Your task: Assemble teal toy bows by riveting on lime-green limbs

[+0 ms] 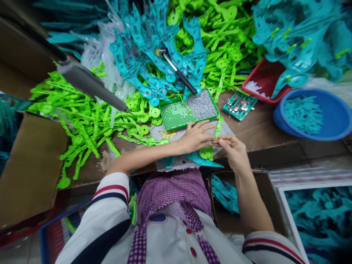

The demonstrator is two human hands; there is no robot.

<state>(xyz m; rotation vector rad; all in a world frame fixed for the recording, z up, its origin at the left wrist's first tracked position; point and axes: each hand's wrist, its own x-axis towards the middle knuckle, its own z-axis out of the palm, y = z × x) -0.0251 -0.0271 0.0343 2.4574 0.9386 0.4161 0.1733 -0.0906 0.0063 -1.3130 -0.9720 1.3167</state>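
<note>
My left hand point(195, 137) reaches across from the left, palm down, its fingers stretched and their tips at a bright green plastic strip point(219, 126). It appears to steady the strip; the thumb's grip is hidden. My right hand point(235, 151) meets it there, thumb and fingers pinched together beside the strip. What the pinch holds is too small to make out. Under the hands lie a rounded green piece point(206, 152) and a turquoise plastic part point(202, 160) on a pale sheet point(176, 163). Just beyond is a green tray point(162, 121) with small metal pieces on its right side.
Heaped green parts point(82, 128) cover the left and back. A grey electric screwdriver point(88, 82) hangs at left. A hammer point(180, 73) rests on turquoise frames point(137, 47). To the right are a small teal tray point(235, 116), red bin point(249, 79) and blue basin point(337, 117).
</note>
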